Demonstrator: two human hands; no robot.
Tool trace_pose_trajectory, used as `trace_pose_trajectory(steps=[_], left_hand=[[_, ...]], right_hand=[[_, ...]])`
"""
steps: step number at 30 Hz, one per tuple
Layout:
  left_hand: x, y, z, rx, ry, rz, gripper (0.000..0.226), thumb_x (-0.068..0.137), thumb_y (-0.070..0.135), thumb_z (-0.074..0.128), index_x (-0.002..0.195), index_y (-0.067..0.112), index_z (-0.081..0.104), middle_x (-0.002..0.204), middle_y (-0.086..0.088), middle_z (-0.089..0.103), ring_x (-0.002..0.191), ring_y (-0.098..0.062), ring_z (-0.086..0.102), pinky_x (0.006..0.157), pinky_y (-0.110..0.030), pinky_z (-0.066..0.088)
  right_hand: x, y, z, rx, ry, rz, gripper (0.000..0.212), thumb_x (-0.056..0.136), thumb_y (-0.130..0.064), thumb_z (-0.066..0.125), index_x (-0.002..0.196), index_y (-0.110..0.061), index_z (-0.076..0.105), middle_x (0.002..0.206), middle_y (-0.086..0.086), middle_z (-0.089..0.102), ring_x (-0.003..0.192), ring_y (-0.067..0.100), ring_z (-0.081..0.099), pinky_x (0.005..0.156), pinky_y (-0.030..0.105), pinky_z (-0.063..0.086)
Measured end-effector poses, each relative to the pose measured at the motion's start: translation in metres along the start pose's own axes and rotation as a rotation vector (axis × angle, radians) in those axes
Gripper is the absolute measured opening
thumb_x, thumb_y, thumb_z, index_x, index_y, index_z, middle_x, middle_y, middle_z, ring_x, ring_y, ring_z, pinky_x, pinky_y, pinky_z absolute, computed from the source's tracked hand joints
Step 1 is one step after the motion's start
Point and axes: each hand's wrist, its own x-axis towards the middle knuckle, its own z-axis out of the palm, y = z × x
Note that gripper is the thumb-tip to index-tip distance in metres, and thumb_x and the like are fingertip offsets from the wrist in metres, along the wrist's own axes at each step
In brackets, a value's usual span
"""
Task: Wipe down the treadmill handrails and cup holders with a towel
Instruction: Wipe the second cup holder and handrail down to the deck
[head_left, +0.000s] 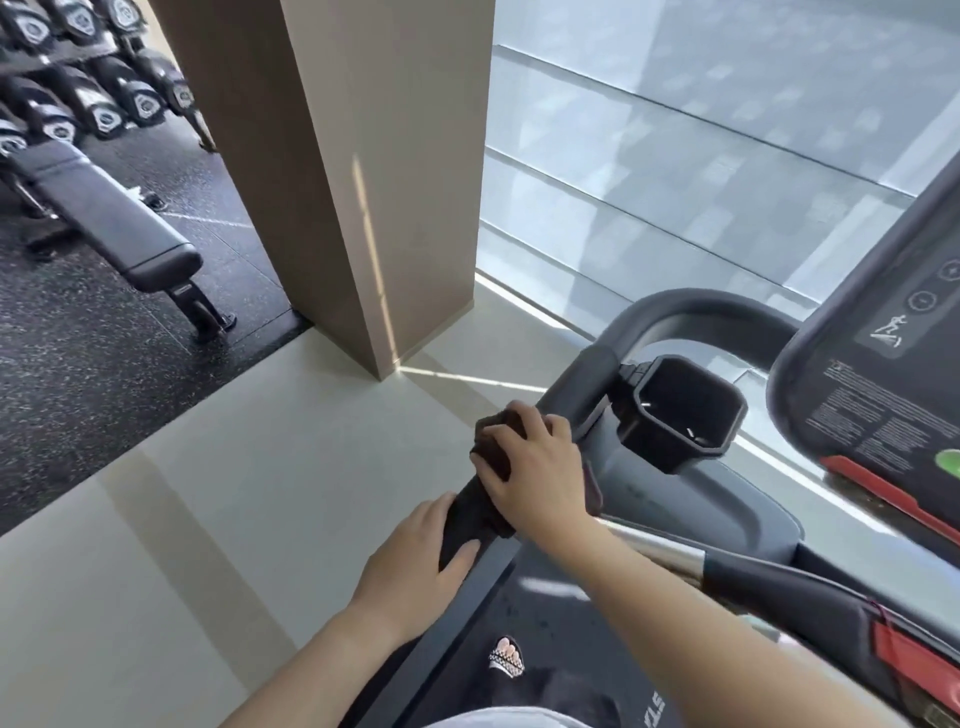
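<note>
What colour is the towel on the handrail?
Dark brown, nearly black; the towel shows best in the head view.

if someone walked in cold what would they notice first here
Both hands at centre: the right hand presses a dark towel onto the treadmill handrail, the left hand gripping just below. An empty black cup holder sits right of them, and a weight bench stands far left.

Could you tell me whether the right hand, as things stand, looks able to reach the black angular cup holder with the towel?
Probably yes. The right hand presses the dark brown towel on the grey handrail just beside the black angular plastic cup holder; nothing lies between them, and its mouth is open.
</note>
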Motion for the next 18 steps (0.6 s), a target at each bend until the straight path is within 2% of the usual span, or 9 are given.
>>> trace_pose_trajectory(steps=[3,5,8,11,16,18], left_hand=[[-0.039,-0.024,-0.006,0.03,-0.035,-0.037,0.057,0.085,0.06,0.035,0.135,0.036,0.025,0.13,0.019,0.043,0.115,-0.001,0.044,0.09,-0.021,0.04],[-0.057,-0.034,-0.01,0.033,-0.037,-0.041,0.061,0.084,0.063,0.033,0.138,0.036,0.022,0.135,0.02,0.04,0.12,-0.002,0.04,0.093,-0.02,0.037],[-0.068,-0.039,-0.017,-0.009,-0.02,-0.016,0.053,0.085,0.059,0.037,0.132,0.035,0.031,0.13,0.015,0.047,0.114,-0.006,0.046,0.088,-0.02,0.038],[-0.07,-0.039,-0.02,-0.044,-0.034,-0.002,0.049,0.086,0.054,0.041,0.129,0.03,0.037,0.126,0.008,0.051,0.112,-0.012,0.049,0.089,-0.029,0.044],[-0.068,-0.042,-0.021,-0.043,-0.031,0.016,0.042,0.086,0.052,0.043,0.118,0.025,0.044,0.113,0.002,0.056,0.1,-0.02,0.055,0.082,-0.038,0.048],[-0.068,-0.041,-0.021,-0.035,-0.036,0.022,0.044,0.087,0.051,0.042,0.12,0.023,0.044,0.115,0.001,0.056,0.1,-0.021,0.054,0.083,-0.038,0.048]], right_hand=[[0.005,-0.006,-0.005,0.018,-0.033,0.098,0.03,0.084,-0.047,0.057,0.105,-0.027,0.066,0.13,-0.003,0.049,0.105,0.034,0.042,0.076,0.041,0.049],[0.006,-0.011,-0.007,-0.024,-0.036,0.149,0.031,0.085,-0.047,0.056,0.106,-0.026,0.065,0.13,-0.003,0.048,0.105,0.035,0.041,0.076,0.041,0.048],[-0.013,-0.035,-0.006,-0.109,-0.046,0.121,0.032,0.084,-0.049,0.056,0.105,-0.025,0.065,0.131,-0.002,0.048,0.103,0.035,0.043,0.072,0.04,0.047],[-0.047,-0.067,0.004,-0.07,-0.048,0.088,0.031,0.083,-0.048,0.058,0.104,-0.027,0.066,0.13,-0.001,0.05,0.103,0.036,0.045,0.071,0.041,0.048],[-0.056,-0.078,0.005,-0.011,0.007,0.172,0.03,0.084,-0.047,0.059,0.104,-0.026,0.066,0.127,-0.002,0.05,0.104,0.033,0.043,0.078,0.039,0.046],[-0.044,-0.077,0.001,-0.033,-0.014,0.253,0.032,0.086,-0.048,0.056,0.106,-0.024,0.065,0.13,-0.002,0.047,0.108,0.033,0.041,0.08,0.039,0.046]])
